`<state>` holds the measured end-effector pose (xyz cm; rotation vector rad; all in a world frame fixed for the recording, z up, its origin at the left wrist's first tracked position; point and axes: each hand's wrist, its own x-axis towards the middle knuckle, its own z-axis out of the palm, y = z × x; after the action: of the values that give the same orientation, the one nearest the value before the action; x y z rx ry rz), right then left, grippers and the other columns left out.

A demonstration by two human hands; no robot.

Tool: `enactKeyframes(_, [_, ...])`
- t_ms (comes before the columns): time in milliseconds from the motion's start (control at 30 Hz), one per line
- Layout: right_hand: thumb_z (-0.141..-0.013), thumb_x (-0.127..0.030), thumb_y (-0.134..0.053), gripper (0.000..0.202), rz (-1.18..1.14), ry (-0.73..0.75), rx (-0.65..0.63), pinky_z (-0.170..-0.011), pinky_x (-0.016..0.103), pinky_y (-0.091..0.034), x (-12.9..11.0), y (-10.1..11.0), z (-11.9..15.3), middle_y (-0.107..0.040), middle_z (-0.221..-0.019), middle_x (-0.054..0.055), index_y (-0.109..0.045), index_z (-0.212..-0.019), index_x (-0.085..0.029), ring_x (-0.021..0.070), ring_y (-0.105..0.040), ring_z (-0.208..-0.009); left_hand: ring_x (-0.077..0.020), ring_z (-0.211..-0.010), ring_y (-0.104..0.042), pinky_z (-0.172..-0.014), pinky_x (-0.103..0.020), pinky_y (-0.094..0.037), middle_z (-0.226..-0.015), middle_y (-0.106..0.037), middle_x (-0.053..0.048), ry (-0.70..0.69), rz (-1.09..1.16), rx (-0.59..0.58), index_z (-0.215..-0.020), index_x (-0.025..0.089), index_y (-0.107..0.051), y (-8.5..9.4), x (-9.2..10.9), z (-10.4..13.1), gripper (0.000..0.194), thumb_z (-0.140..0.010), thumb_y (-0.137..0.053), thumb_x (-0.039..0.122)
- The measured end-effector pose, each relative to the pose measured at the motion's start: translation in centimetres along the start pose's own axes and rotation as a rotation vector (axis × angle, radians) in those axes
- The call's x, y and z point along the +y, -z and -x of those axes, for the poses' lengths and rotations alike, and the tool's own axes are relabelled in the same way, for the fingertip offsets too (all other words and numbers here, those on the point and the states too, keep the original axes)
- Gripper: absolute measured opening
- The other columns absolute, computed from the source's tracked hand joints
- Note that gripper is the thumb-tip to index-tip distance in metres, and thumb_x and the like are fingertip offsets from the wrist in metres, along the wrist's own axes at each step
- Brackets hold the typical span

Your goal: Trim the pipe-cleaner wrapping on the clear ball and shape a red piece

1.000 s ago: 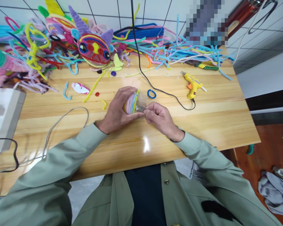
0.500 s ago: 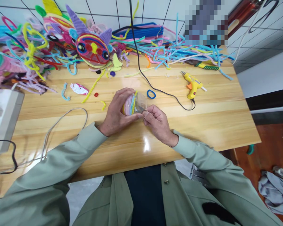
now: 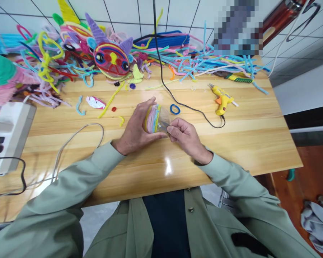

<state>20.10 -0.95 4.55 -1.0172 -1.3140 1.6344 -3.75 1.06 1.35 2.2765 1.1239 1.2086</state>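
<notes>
Left hand (image 3: 134, 125) grips one rounded piece (image 3: 152, 120) over the bench (image 3: 237, 143); right hand (image 3: 184, 136) pinches one grey blade (image 3: 164, 124), apparently, at its clear end. Piece striped pink, blue, yellow. Beyond: one blue ring (image 3: 171, 109), one yellow glue gun (image 3: 222, 101).

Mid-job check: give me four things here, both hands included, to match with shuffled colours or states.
1. left hand
2. right hand
3. glue gun
4. small ring

A. yellow, with an orange trigger
B. pinching a grey pointed piece
C. blue, lying on the tabletop
D. holding the striped piece

Pairs: 1-D, 2-B, 3-A, 4-C
</notes>
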Motion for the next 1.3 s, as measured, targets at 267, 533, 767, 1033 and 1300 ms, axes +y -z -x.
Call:
enactKeyframes(267, [-0.098,-0.054,-0.085,0.038,0.079,-0.004,-0.091,-0.06,0.027,-0.039,-0.9,1.3,-0.7,-0.062,-0.064,-0.007,-0.068,-0.088,-0.022,0.01,-0.049,-0.058,-0.0386,-0.152,-0.064,-0.124,-0.064,-0.058,-0.159,-0.065,-0.016,-0.052,0.02,0.002,-0.158,0.031,-0.055,0.5,0.6,-0.6,0.08,-0.099,-0.085,0.075])
enactKeyframes(533, [-0.099,-0.052,-0.084,0.035,0.057,0.006,-0.112,-0.059,0.027,-0.038,-0.8,1.3,-0.8,-0.062,-0.064,-0.007,-0.069,-0.089,-0.022,0.0099,-0.049,-0.057,-0.0358,-0.143,-0.07,-0.12,-0.057,-0.061,-0.151,-0.07,-0.015,-0.033,0.109,-0.019,-0.148,0.029,-0.053,0.4,0.4,-0.5,0.07,-0.098,-0.091,0.06])
enactKeyframes(767, [-0.097,-0.057,-0.087,0.041,0.056,-0.008,-0.12,-0.058,0.027,-0.038,-0.9,1.3,-0.8,-0.063,-0.064,-0.007,-0.069,-0.089,-0.022,0.0093,-0.048,-0.057,-0.0362,-0.144,-0.069,-0.121,-0.058,-0.059,-0.151,-0.069,-0.015,-0.015,0.128,-0.007,-0.147,0.031,-0.054,0.3,0.5,-0.4,0.072,-0.097,-0.088,0.071])
enactKeyframes(1033, [-0.095,-0.061,-0.09,0.045,-0.09,-0.008,-0.058,-0.057,0.026,-0.038,0.6,0.2,-0.3,-0.059,-0.063,-0.008,-0.068,-0.09,-0.023,0.0089,-0.046,-0.055,-0.0343,-0.143,-0.07,-0.121,-0.056,-0.06,-0.148,-0.069,-0.014,-0.052,0.178,0.078,-0.148,0.03,-0.056,-0.2,1.0,-0.1,0.064,-0.102,-0.087,0.061])
enactKeyframes(1300, [-0.091,-0.065,-0.091,0.049,-0.156,-0.043,0.007,-0.056,0.026,-0.037,1.0,-0.9,0.2,-0.054,-0.062,-0.01,-0.064,-0.089,-0.025,0.0092,-0.043,-0.055,-0.0371,-0.145,-0.068,-0.124,-0.062,-0.059,-0.15,-0.069,-0.015,0.042,0.146,0.048,-0.146,0.029,-0.057,0.0,0.6,0.3,0.07,-0.099,-0.084,0.074])
